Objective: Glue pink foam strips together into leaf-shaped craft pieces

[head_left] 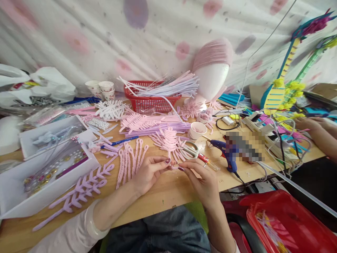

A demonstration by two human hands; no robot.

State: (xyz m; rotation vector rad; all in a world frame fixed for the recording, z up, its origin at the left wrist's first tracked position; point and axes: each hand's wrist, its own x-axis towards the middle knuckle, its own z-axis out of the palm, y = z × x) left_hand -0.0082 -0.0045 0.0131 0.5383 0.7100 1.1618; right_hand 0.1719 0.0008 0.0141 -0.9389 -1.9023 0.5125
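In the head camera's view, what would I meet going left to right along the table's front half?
Lilac leafy fuzzy-wire branches, pink braided fuzzy strands, left hand, right hand, blue glue gun, long white power strip.

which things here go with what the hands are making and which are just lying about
Probably part of it:
- pink fuzzy strip at the fingers
- leaf-shaped pink piece just beyond
- pink braided strips

Probably just lying about:
- stacked paper cups
- white plastic bag
- blue-and-yellow guitar shape
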